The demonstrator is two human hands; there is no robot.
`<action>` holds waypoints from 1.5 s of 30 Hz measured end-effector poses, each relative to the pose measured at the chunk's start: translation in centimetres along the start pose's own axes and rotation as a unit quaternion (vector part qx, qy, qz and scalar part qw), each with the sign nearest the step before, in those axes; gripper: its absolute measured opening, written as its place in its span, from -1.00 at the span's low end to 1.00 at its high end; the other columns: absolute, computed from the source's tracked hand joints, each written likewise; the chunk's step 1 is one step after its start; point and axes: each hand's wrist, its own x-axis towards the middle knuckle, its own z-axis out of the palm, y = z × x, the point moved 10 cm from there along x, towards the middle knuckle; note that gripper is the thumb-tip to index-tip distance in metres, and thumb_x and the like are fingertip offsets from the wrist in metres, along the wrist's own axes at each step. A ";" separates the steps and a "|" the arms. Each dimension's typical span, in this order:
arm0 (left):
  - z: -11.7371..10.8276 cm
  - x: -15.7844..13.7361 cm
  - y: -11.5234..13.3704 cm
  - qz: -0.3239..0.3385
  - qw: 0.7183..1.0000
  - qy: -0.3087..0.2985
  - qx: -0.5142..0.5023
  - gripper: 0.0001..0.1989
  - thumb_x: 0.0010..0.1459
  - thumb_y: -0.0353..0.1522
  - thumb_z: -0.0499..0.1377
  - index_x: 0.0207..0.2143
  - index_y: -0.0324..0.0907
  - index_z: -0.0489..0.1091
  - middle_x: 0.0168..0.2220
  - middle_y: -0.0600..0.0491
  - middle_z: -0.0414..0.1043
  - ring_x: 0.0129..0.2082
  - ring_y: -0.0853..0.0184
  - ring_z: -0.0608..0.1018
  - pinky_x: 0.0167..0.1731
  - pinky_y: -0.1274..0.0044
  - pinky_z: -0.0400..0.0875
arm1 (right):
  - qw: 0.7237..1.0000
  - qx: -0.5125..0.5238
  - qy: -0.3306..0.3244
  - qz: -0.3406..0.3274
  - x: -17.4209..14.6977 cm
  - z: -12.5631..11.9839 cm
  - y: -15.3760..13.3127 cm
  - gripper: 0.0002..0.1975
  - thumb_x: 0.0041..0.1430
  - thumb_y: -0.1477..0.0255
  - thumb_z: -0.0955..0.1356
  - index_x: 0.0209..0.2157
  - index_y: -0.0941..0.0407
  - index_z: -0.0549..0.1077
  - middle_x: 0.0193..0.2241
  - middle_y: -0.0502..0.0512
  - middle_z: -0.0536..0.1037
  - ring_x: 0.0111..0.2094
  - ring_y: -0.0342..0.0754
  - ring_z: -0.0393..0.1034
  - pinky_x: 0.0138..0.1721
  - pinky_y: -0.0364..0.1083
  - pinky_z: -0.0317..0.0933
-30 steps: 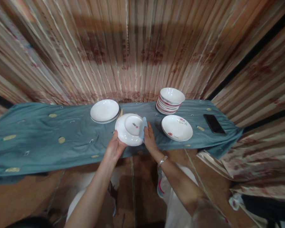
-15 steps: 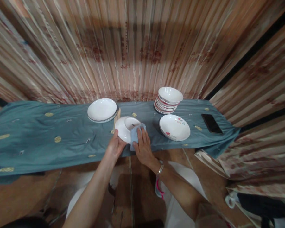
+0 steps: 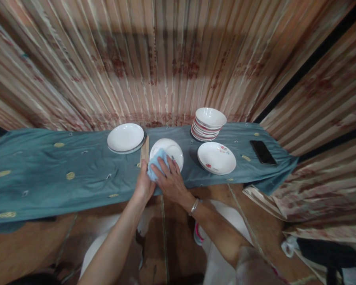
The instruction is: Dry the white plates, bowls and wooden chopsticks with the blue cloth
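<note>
A white bowl [image 3: 178, 152] is held just over the front part of the table, its underside with the foot ring turned up toward me. My left hand [image 3: 145, 185] grips its near left edge; part of the fingers is hidden behind the bowl and cloth. My right hand [image 3: 172, 181] presses a light blue cloth [image 3: 158, 157] onto the bowl's near left side, close to my left fingers. Just left of the bowl lies a bundle of chopsticks [image 3: 144, 149].
White plates [image 3: 125, 136] are stacked left of the chopsticks. At the right stand a pile of bowls [image 3: 210, 122] and some shallow flower-patterned dishes [image 3: 216, 158]. A black phone [image 3: 263, 152] lies farther right on the teal tablecloth [image 3: 47, 174]. Pleated curtains [image 3: 172, 59] hang behind.
The cloth and my right hand have slid left across the bowl's underside to near my left hand. The bowl has turned and shifted slightly right and up in view.
</note>
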 end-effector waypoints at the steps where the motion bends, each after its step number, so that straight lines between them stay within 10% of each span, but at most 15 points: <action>1: 0.4 -0.2 0.0 -0.003 1.000 -0.013 -0.001 -0.57 0.20 -0.10 0.05 -0.24 -0.27 0.50 -0.28 -0.10 0.59 -0.13 0.21 0.58 -0.12 0.48 0.46 | 1.000 -0.006 0.006 0.003 0.3 -0.3 0.1 -0.48 0.25 0.38 0.25 0.24 0.02 0.15 0.30 0.12 0.07 0.34 0.20 -0.29 0.25 0.25 -0.12; 9: 2.2 -1.0 0.4 0.057 0.996 -0.072 -0.017 -0.64 0.18 -0.12 0.09 -0.18 -0.19 0.49 -0.06 -0.03 0.52 0.12 0.26 0.41 0.12 0.48 0.25 | 0.996 -0.004 0.065 0.055 2.1 -2.1 2.0 -0.49 0.25 0.28 0.23 0.22 0.05 0.18 0.31 0.16 0.04 0.35 0.16 -0.40 0.26 0.25 -0.26; 22: 3.5 -1.9 0.5 0.028 0.989 -0.142 0.039 -0.63 -0.11 -0.26 0.36 -0.24 -0.24 0.47 -0.25 -0.07 0.58 -0.13 0.18 0.57 -0.12 0.44 0.44 | 0.973 0.090 0.054 0.204 1.7 0.1 6.2 -0.39 0.35 0.29 0.01 0.33 0.18 -0.32 0.35 0.25 -0.14 0.35 -0.03 -0.29 0.27 0.12 -0.25; 30: 2.6 -1.6 0.7 0.026 0.991 -0.127 0.025 -0.65 -0.14 -0.29 0.39 -0.29 -0.27 0.46 -0.31 -0.06 0.59 -0.16 0.19 0.58 -0.12 0.45 0.45 | 0.954 0.115 0.005 0.277 -0.1 2.1 8.6 -0.39 0.34 0.17 0.00 0.32 0.18 -0.08 0.33 0.24 -0.05 0.35 0.13 -0.27 0.25 0.23 -0.25; 45: 1.5 -1.1 1.7 0.041 0.994 -0.089 0.046 -0.54 -0.17 -0.31 0.40 -0.17 -0.20 0.42 -0.34 0.03 0.58 -0.38 0.33 0.60 -0.32 0.57 0.49 | 0.976 0.128 0.020 0.175 -3.0 0.2 6.1 -0.47 0.37 0.30 0.03 0.27 0.25 0.07 0.24 0.30 0.19 0.32 0.06 -0.10 0.26 0.18 -0.11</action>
